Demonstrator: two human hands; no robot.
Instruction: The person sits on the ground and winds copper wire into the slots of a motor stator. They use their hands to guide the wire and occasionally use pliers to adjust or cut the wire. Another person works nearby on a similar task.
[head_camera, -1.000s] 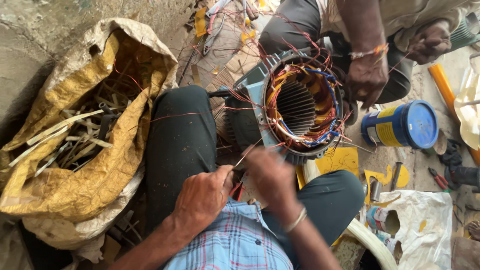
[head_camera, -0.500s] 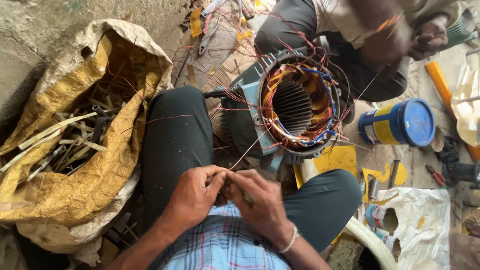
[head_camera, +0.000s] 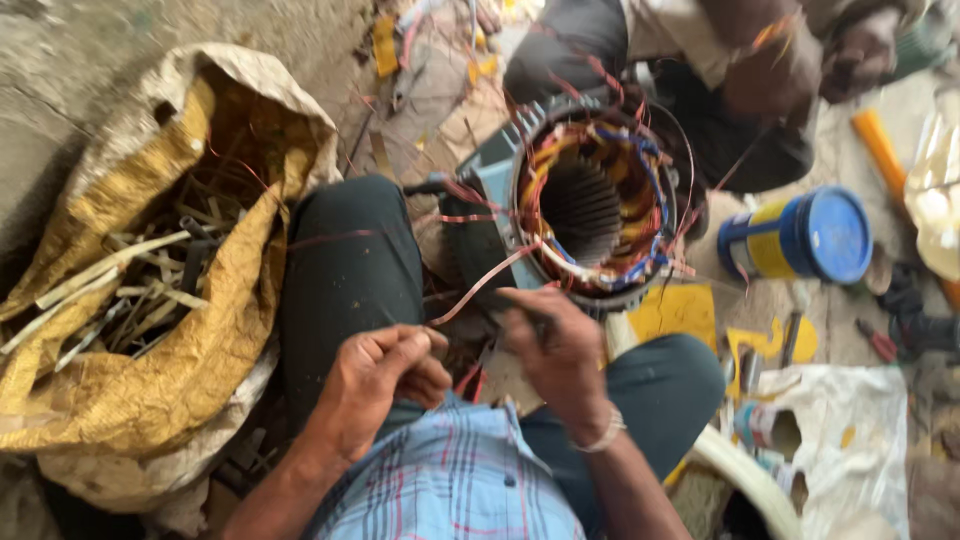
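Both hands (head_camera: 385, 375) (head_camera: 548, 345) pinch wire (head_camera: 480, 285) below stator (head_camera: 595, 205).

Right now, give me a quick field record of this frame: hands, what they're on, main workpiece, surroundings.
left hand: fingers pinched together, apparently on a thin wire end; contact blurred
right hand: holds a copper strand running up to the stator
workpiece: motor stator with copper windings, between the knees
left side: open sack of scrap strips
right side: blue can lying on the floor
other person: a co-worker's hand beyond the stator
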